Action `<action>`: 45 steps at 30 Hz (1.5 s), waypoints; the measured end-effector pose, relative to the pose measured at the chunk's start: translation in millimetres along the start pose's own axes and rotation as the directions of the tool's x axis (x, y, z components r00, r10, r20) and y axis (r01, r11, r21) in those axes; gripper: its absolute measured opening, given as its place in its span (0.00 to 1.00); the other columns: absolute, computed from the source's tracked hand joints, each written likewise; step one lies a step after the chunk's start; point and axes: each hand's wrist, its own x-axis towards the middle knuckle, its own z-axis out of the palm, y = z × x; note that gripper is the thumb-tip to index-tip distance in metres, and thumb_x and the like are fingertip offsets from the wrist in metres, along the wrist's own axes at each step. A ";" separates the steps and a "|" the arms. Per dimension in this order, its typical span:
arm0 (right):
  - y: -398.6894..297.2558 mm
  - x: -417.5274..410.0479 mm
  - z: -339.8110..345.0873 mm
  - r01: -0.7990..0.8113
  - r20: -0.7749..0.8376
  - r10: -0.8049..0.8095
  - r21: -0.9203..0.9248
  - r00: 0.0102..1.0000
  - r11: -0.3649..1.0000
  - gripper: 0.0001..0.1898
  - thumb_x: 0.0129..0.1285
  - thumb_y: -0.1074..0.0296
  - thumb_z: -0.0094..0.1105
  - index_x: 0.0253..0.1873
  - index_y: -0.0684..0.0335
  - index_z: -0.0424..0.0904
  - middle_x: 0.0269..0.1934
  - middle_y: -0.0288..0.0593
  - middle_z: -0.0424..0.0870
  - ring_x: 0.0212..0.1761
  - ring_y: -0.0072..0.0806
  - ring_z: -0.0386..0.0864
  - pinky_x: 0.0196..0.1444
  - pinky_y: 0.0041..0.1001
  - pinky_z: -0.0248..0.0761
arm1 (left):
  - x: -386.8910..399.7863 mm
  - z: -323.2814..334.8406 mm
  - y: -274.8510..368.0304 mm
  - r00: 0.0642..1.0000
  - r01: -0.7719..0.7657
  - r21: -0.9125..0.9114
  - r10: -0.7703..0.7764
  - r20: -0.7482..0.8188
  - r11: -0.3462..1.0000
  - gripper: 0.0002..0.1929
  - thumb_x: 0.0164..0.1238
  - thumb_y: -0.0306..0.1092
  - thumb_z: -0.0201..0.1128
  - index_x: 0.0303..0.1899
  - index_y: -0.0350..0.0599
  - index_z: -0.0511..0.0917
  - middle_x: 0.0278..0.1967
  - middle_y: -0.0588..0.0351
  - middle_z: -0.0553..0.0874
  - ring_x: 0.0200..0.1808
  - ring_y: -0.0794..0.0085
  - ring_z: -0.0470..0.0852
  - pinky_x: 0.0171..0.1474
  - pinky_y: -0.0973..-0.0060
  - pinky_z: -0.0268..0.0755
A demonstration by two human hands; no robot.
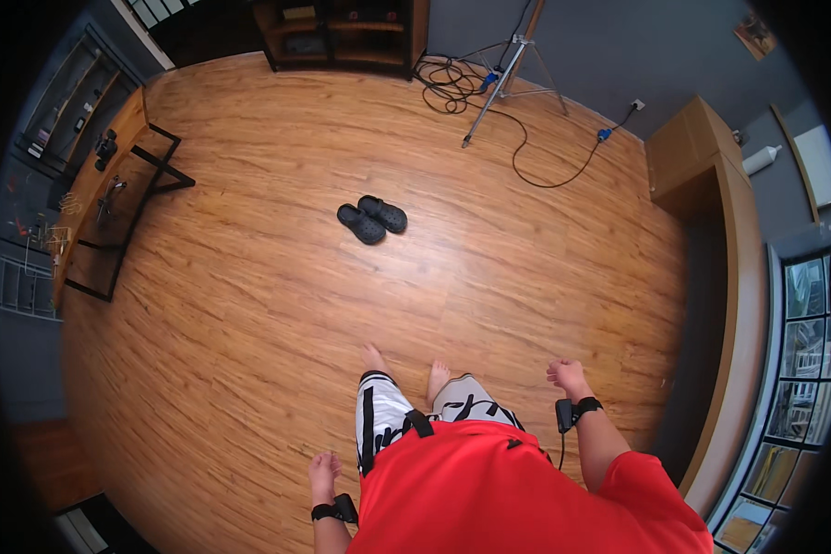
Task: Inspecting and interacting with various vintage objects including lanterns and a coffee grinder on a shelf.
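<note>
A pair of black clogs point(372, 219) rests side by side on the wood-plank floor point(263, 277), in front of my bare feet. My left hand point(325, 468) hangs low beside my hip, its fingers curled and nothing seen in it. On the other side, my right hand point(566, 374) is held out from my body over the floor, also with bent fingers and no object showing. Each wrist carries a black strapped device; a cable runs down from the right one point(565, 415). Neither hand touches the clogs.
A wooden table point(128, 124) with black metal legs stands at left. At the back are a dark cabinet point(339, 34) and a metal tripod point(509, 69), with a coiled black cable point(450, 86) on the floor. A cardboard box point(685, 152) and a wood-edged unit point(737, 277) line the right.
</note>
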 end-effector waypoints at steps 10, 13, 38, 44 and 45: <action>-51.7 -3.8 102.2 -0.250 -0.025 0.249 -0.069 0.968 0.966 0.09 0.65 0.62 0.58 0.45 0.59 0.81 0.34 0.41 0.86 0.31 0.31 0.85 0.33 0.30 0.75 | 98.5 -53.3 27.3 0.958 -0.260 0.460 0.168 0.232 0.849 0.12 0.70 0.45 0.58 0.32 0.50 0.80 0.27 0.60 0.83 0.30 0.73 0.82 0.32 0.71 0.74; -81.0 -11.2 137.4 -0.322 -0.029 0.321 -0.113 0.947 0.940 0.11 0.66 0.61 0.57 0.47 0.59 0.81 0.36 0.42 0.86 0.33 0.32 0.85 0.34 0.33 0.76 | 145.5 -69.4 90.0 0.913 -0.405 0.695 0.216 0.346 0.594 0.13 0.70 0.46 0.57 0.33 0.49 0.81 0.27 0.60 0.83 0.30 0.71 0.82 0.33 0.70 0.75; -215.4 5.8 259.9 -0.300 -0.055 0.298 -0.047 0.953 0.953 0.14 0.65 0.58 0.60 0.48 0.61 0.81 0.36 0.39 0.85 0.32 0.26 0.83 0.33 0.27 0.74 | 241.6 -91.9 316.3 0.966 0.033 0.525 -0.161 0.201 0.850 0.09 0.72 0.42 0.55 0.36 0.51 0.78 0.26 0.64 0.83 0.24 0.78 0.79 0.24 0.79 0.69; -196.4 6.1 247.9 -0.302 -0.123 0.307 0.059 0.944 0.951 0.14 0.65 0.57 0.62 0.48 0.62 0.82 0.37 0.40 0.86 0.32 0.27 0.84 0.35 0.28 0.75 | 245.6 -90.7 336.7 0.940 0.038 0.567 -0.222 0.258 0.823 0.10 0.72 0.42 0.54 0.33 0.50 0.77 0.22 0.64 0.79 0.18 0.79 0.74 0.18 0.81 0.61; -191.1 5.2 246.4 -0.299 -0.100 0.306 0.074 0.947 0.951 0.14 0.65 0.57 0.62 0.48 0.62 0.82 0.37 0.40 0.86 0.32 0.27 0.84 0.35 0.28 0.75 | 249.0 -88.2 348.2 0.946 0.092 0.477 -0.225 0.231 0.874 0.11 0.73 0.43 0.55 0.33 0.50 0.77 0.22 0.64 0.79 0.18 0.80 0.74 0.18 0.81 0.61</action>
